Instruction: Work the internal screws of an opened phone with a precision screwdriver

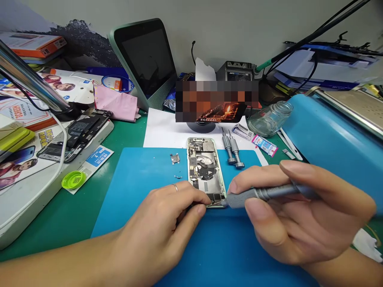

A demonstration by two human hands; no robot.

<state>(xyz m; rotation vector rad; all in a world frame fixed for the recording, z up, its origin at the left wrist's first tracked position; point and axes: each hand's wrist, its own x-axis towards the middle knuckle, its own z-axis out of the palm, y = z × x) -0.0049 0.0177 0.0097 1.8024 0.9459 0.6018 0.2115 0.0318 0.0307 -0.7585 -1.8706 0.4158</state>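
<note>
An opened phone (206, 169) lies on a blue mat (140, 171), its inner parts showing. At its bottom edge, my left hand (167, 215) has thumb and forefinger close together; whether something small is between them is hidden. My right hand (293, 211) grips a grey screwdriver (245, 198), held nearly level, with its tip over the phone's bottom right part. Left of the phone are a small metal part (174, 159) and tiny pieces (178, 177). Two more screwdrivers (231, 149) lie to the phone's upper right.
Behind the phone stands a partly blurred screen (221, 107). A glass jar (271, 118) and tweezers (289, 144) are at the right. On the left are another opened phone (79, 133), a green cap (73, 179) and a lamp pole (32, 75). A tablet-like display (148, 56) stands behind.
</note>
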